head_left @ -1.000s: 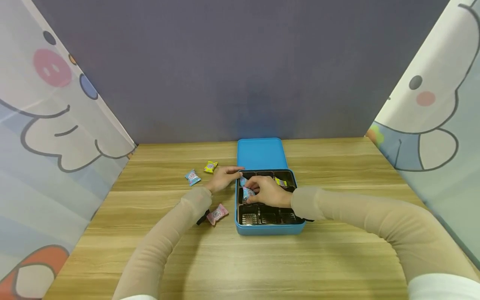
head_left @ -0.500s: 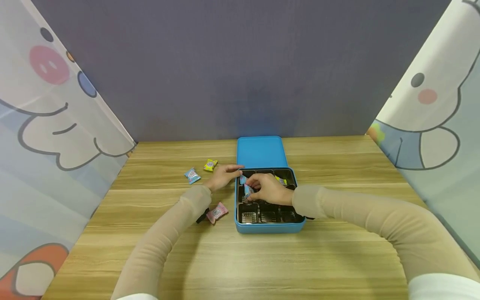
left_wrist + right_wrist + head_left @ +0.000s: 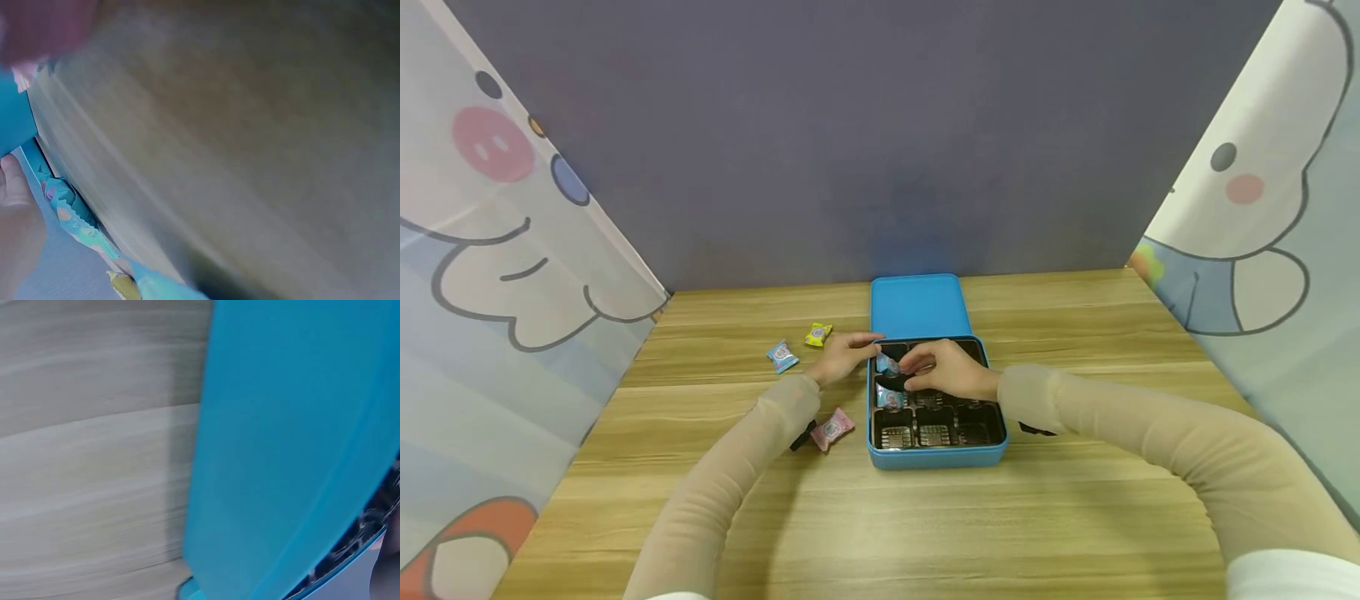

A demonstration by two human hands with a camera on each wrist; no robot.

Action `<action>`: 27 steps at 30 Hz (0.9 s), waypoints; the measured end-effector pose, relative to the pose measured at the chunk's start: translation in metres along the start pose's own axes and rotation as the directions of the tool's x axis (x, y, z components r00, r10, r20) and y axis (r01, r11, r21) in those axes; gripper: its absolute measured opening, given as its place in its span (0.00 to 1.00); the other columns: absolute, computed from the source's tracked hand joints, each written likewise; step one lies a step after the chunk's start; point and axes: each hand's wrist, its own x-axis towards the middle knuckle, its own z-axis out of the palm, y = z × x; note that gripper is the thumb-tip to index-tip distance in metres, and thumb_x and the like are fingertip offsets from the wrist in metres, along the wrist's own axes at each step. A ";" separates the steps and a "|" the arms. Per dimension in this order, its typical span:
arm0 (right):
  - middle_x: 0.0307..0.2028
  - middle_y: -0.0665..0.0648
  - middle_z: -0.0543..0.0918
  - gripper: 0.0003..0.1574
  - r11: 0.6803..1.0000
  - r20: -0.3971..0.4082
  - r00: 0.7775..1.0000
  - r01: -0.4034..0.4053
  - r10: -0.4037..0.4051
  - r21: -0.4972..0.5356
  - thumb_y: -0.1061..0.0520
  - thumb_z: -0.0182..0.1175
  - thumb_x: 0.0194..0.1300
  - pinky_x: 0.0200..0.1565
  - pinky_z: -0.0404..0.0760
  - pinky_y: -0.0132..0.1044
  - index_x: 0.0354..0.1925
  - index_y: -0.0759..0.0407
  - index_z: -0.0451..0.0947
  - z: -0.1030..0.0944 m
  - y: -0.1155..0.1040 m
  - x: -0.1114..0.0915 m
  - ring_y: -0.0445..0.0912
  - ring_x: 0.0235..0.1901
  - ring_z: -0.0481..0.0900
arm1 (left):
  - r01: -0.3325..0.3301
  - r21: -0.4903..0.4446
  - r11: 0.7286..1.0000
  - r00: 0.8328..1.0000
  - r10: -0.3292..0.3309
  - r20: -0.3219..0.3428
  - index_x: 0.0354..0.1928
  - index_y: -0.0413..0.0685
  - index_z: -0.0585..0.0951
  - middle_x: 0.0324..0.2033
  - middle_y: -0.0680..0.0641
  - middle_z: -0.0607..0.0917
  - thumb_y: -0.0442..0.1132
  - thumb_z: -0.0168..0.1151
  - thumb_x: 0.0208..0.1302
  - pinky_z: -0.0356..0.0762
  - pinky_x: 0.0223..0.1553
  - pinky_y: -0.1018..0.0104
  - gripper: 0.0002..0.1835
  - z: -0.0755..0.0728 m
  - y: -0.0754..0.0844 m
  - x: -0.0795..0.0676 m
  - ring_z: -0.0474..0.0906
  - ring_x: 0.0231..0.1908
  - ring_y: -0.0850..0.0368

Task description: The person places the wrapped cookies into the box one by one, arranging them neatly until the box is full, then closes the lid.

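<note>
A blue lunch-box-like box point(image 3: 936, 459) with a black compartment tray stands on the table. In its middle-left compartment lies a blue wrapped candy point(image 3: 890, 397), and another blue candy point(image 3: 886, 364) sits in the back-left one. My right hand point(image 3: 953, 369) hovers over the tray, thumb and fingers apart, holding nothing that I can see; it covers the back-right compartments. The fingers of my left hand point(image 3: 842, 358) rest extended along the box's left rim. The left wrist view shows part of that hand point(image 3: 19, 231) beside the blue box wall.
Left of the box lie a blue candy point(image 3: 782, 357), a yellow candy point(image 3: 818, 335) and a pink candy point(image 3: 832, 430) on the wooden table point(image 3: 880, 533). Behind the box is its blue lid point(image 3: 920, 306), in front of a grey wall point(image 3: 895, 142).
My right hand has let go of the blue candy, which now lies in the middle-left compartment, and has moved slightly right. My left hand stays at the rim.
</note>
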 end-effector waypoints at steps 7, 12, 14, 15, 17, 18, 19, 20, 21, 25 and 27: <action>0.48 0.58 0.80 0.24 0.999 -0.003 1.000 0.013 -0.013 -0.037 0.56 0.64 0.57 0.50 0.78 0.35 0.51 0.62 0.76 -0.010 0.008 -0.008 0.50 0.49 0.78 | -0.004 0.000 1.000 1.000 0.004 0.005 0.60 0.48 0.73 0.60 0.45 0.73 0.44 0.55 0.66 0.68 0.61 0.56 0.21 0.002 0.001 0.000 0.68 0.60 0.50; 0.50 0.59 0.80 0.24 1.000 0.000 1.000 0.019 -0.019 -0.025 0.55 0.63 0.58 0.51 0.78 0.37 0.52 0.62 0.75 -0.017 0.012 -0.014 0.51 0.50 0.78 | -0.021 -0.002 1.000 1.000 0.021 0.007 0.60 0.47 0.73 0.60 0.45 0.73 0.44 0.54 0.66 0.68 0.60 0.55 0.22 0.001 0.002 0.000 0.69 0.60 0.48; 0.50 0.61 0.79 0.24 0.999 -0.006 1.000 0.026 -0.026 -0.022 0.56 0.63 0.58 0.50 0.78 0.36 0.52 0.64 0.75 -0.019 0.014 -0.016 0.52 0.50 0.78 | -0.020 -0.007 1.000 1.000 0.020 0.009 0.60 0.48 0.73 0.60 0.45 0.73 0.44 0.54 0.66 0.67 0.61 0.55 0.22 0.001 0.002 0.000 0.68 0.60 0.49; 0.50 0.61 0.79 0.24 0.999 -0.008 1.000 0.030 -0.030 -0.021 0.56 0.62 0.59 0.49 0.79 0.36 0.53 0.65 0.74 -0.021 0.015 -0.017 0.53 0.50 0.78 | -0.018 -0.010 1.000 1.000 0.018 0.009 0.60 0.48 0.73 0.60 0.46 0.73 0.44 0.54 0.66 0.67 0.61 0.56 0.22 0.001 0.002 0.000 0.68 0.60 0.49; 0.50 0.63 0.79 0.24 0.999 -0.012 0.999 0.039 -0.039 -0.017 0.58 0.62 0.59 0.49 0.79 0.36 0.53 0.66 0.74 -0.024 0.017 -0.018 0.54 0.50 0.77 | -0.018 -0.012 1.000 1.000 0.018 0.013 0.60 0.47 0.73 0.60 0.45 0.73 0.44 0.54 0.66 0.67 0.61 0.55 0.22 0.000 0.003 -0.001 0.69 0.60 0.49; 0.50 0.63 0.79 0.24 0.999 -0.015 0.999 0.043 -0.043 -0.016 0.58 0.62 0.59 0.49 0.79 0.36 0.53 0.67 0.74 -0.025 0.017 -0.019 0.54 0.50 0.77 | -0.017 -0.012 1.000 1.000 0.017 0.014 0.60 0.47 0.73 0.60 0.45 0.73 0.44 0.54 0.66 0.67 0.61 0.55 0.22 0.000 0.003 -0.001 0.69 0.60 0.49; 0.50 0.64 0.79 0.24 0.999 -0.017 0.999 0.046 -0.047 -0.015 0.58 0.62 0.59 0.49 0.79 0.36 0.53 0.67 0.74 -0.026 0.018 -0.020 0.54 0.50 0.77 | -0.019 -0.012 1.000 1.000 0.019 0.016 0.61 0.47 0.72 0.60 0.45 0.73 0.44 0.54 0.66 0.66 0.61 0.55 0.22 0.000 0.003 -0.001 0.68 0.60 0.48; 0.50 0.64 0.79 0.24 0.999 -0.019 0.999 0.046 -0.046 -0.014 0.58 0.62 0.59 0.49 0.79 0.36 0.53 0.67 0.74 -0.027 0.019 -0.021 0.54 0.50 0.78 | -0.018 -0.011 1.000 1.000 0.018 0.018 0.61 0.47 0.72 0.60 0.45 0.73 0.45 0.54 0.66 0.66 0.61 0.55 0.22 0.000 0.004 -0.001 0.68 0.60 0.48; 0.50 0.64 0.79 0.24 0.999 -0.022 0.999 0.048 -0.048 -0.014 0.58 0.62 0.59 0.50 0.79 0.36 0.52 0.67 0.74 -0.028 0.020 -0.022 0.54 0.50 0.78 | -0.018 -0.010 1.000 1.000 0.018 0.020 0.61 0.48 0.72 0.60 0.45 0.72 0.45 0.54 0.66 0.66 0.61 0.54 0.22 0.000 0.004 -0.002 0.68 0.60 0.48; 0.49 0.65 0.79 0.22 0.998 -0.023 0.998 0.064 -0.065 -0.026 0.58 0.63 0.58 0.50 0.79 0.37 0.51 0.67 0.76 -0.030 0.023 -0.026 0.54 0.49 0.78 | 0.001 0.003 1.000 1.000 -0.001 0.018 0.61 0.49 0.72 0.61 0.46 0.71 0.45 0.54 0.66 0.66 0.62 0.54 0.22 -0.001 0.004 -0.004 0.67 0.61 0.49; 0.49 0.65 0.79 0.22 0.997 -0.023 0.997 0.073 -0.074 -0.038 0.58 0.63 0.58 0.50 0.79 0.38 0.50 0.67 0.76 -0.032 0.024 -0.029 0.54 0.49 0.78 | 0.013 0.010 1.000 1.000 -0.013 0.019 0.61 0.50 0.72 0.61 0.47 0.71 0.45 0.54 0.66 0.66 0.61 0.54 0.22 -0.001 0.004 -0.004 0.67 0.61 0.49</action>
